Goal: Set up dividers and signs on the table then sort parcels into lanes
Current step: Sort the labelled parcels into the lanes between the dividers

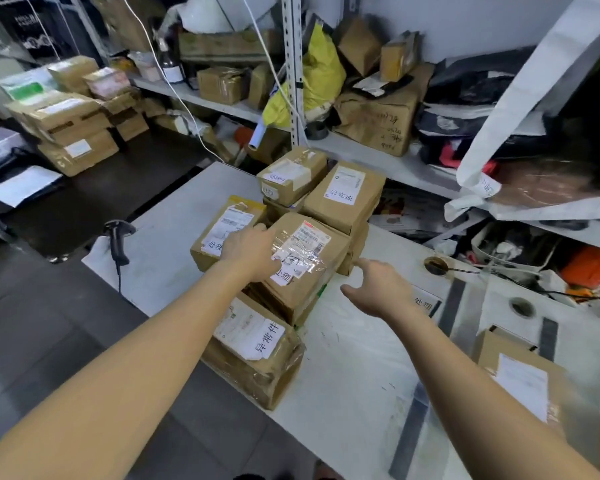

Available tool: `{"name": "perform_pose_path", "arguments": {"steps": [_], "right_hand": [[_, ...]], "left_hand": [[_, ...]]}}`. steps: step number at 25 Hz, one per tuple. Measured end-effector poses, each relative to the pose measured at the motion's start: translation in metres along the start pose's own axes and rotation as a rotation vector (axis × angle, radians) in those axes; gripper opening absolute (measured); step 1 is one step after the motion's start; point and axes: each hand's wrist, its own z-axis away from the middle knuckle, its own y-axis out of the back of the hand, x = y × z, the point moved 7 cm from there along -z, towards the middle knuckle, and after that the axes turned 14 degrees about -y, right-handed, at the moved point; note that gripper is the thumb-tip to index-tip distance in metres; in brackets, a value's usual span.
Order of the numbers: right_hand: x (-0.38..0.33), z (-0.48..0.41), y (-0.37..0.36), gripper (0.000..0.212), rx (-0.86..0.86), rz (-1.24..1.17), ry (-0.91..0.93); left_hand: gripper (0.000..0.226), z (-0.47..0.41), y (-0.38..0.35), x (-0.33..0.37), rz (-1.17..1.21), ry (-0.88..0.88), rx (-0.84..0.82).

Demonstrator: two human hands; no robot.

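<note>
Several brown cardboard parcels are piled at the left end of the white table (354, 375). My left hand (250, 251) rests with relaxed fingers on the top of a taped parcel (309, 251) in the middle of the pile. My right hand (378, 285) hovers open just to the right of that parcel, fingers spread, holding nothing. A parcel with a white handwritten label (257, 344) lies at the front of the pile. Dark strip dividers (451, 303) (409, 434) lie across the table to the right, with a paper sign (425, 303) between them and my right hand. Another parcel (520, 379) sits beyond the dividers.
A black barcode scanner (118, 240) stands at the table's left corner. Cluttered metal shelves (378, 147) with boxes and bags run behind the table. More parcels are stacked on a dark desk (70, 133) at the left. Two cable holes (435, 265) pierce the tabletop.
</note>
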Motion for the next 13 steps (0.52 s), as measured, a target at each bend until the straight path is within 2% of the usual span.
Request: {"name": "perform_pose_path", "arguments": {"steps": [4, 8, 11, 13], "right_hand": [[-0.020, -0.016, -0.014, 0.066, -0.030, -0.133, -0.051], [-0.035, -0.025, -0.053, 0.096, -0.144, -0.524, -0.207], [-0.041, -0.023, -0.075, 0.114, -0.138, -0.782, -0.343], [-0.044, -0.018, -0.081, 0.103, -0.121, -0.930, -0.425]], "left_hand": [[0.058, -0.031, -0.021, -0.035, 0.171, -0.004, 0.009], [0.054, -0.056, -0.059, -0.055, 0.433, -0.060, 0.012], [0.060, -0.061, -0.073, -0.060, 0.582, -0.097, 0.010], [0.062, -0.067, -0.079, -0.067, 0.677, -0.104, -0.004]]}}
